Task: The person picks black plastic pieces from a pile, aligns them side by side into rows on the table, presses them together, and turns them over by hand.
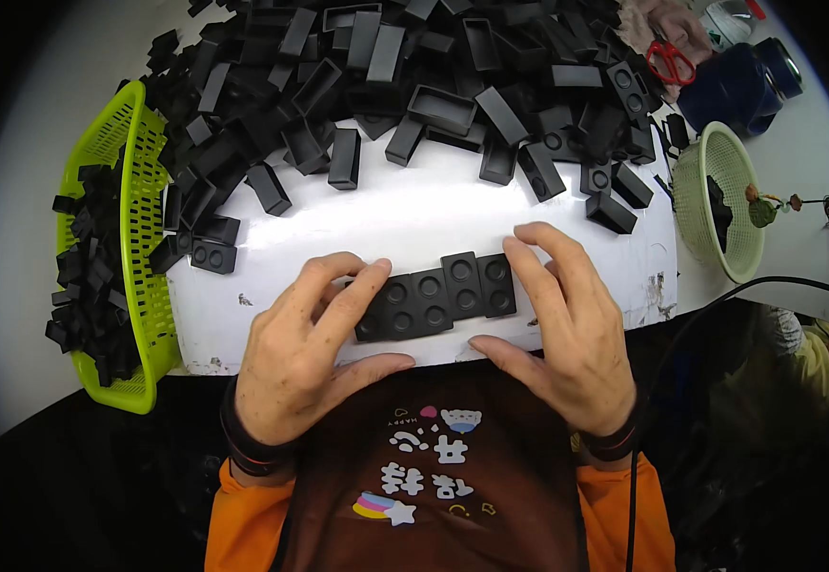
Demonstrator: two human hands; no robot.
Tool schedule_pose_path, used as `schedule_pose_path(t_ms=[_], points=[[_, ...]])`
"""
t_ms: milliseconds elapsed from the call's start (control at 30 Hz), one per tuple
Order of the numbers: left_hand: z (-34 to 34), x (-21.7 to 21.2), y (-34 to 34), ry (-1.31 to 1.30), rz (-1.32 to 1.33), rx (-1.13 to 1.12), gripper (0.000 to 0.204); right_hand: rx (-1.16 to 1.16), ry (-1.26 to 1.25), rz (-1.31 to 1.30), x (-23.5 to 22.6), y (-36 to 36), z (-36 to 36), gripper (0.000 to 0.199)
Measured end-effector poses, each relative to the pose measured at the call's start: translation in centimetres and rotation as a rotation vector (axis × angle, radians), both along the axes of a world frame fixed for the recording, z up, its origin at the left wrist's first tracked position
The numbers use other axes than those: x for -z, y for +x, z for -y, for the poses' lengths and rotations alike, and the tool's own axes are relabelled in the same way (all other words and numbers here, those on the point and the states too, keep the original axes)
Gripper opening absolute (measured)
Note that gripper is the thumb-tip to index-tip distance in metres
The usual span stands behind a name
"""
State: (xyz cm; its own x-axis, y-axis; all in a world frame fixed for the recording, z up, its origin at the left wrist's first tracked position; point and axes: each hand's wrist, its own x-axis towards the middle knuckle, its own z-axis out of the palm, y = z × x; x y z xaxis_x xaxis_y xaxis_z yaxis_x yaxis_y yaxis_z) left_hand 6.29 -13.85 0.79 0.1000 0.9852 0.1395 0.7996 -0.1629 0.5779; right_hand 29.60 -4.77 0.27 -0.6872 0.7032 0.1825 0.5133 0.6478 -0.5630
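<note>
A short row of black rectangular pieces [428, 296], each with two round recesses on its upper face, lies on the white work surface before me. The pieces stand side by side, and those at the right sit a little farther back than those at the left. My left hand [305, 334] curves around the row's left end, with its index fingertip at the leftmost piece and its thumb apart on the near side. At the right end is my right hand [572, 329], fingers spread, the index fingertip close to the last piece and the thumb near the front edge.
A large heap of black hollow pieces [386, 52] covers the far side. A green basket [138, 238] with smaller black parts stands at left. At right are a pale basket [743, 257], red scissors [670, 62], a dark blue bottle [734, 91] and a black cable [691, 319].
</note>
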Motion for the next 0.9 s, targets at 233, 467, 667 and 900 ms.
schedule_pose_path(t_ms=[233,467,667,900], points=[[-6.1,1.4,-2.3,0.222,-0.159,-0.089,0.043,-0.183,0.074,0.045,1.3,-0.8,-1.0,0.07],[-5.2,0.9,-3.2,0.356,-0.09,-0.107,0.022,-0.142,0.001,-0.05,1.3,-1.0,-0.7,0.065],[2.3,0.2,-2.7,0.419,-0.229,-0.285,0.036,-0.166,0.004,-0.03,2.2,0.0,-0.8,0.073],[3.7,1.4,-1.4,0.29,-0.081,-0.069,0.052,-0.068,0.086,0.191,0.2,-2.7,0.8,0.077]])
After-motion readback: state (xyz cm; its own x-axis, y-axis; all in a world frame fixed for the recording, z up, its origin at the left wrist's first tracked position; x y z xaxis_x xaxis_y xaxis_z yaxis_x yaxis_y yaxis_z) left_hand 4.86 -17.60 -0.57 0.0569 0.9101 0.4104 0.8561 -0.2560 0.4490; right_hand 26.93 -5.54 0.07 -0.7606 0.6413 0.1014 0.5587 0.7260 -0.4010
